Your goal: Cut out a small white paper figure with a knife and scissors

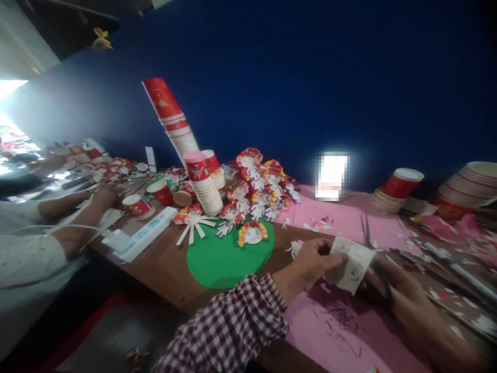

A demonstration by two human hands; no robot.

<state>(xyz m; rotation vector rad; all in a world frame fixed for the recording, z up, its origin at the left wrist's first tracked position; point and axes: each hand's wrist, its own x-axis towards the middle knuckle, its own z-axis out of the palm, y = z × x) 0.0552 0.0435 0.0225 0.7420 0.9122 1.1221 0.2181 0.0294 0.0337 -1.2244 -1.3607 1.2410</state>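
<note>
My left hand (312, 261) is closed, pinching the left edge of a small white paper piece (347, 267) with dark line drawing on it. At the paper's right edge, my right hand (411, 295) wraps round the dark handle of a pair of scissors (388, 292). Two narrow blades show apart just beyond the paper; the paper and fingers hide how they join the handle. Below both hands lies a pink sheet (334, 336) with dark marks. A finished-looking paper doll head (253, 235) with a red and yellow frill rests on a green paper disc (217, 264).
Paper dolls (256, 191) are piled behind the disc. Tall stacks of red paper cups (166, 109) lean near the blue wall. A white power strip (147, 235) lies leftward, beside another person's arms (73, 228). Paper scraps (438, 295) and more cups (406, 184) are rightward.
</note>
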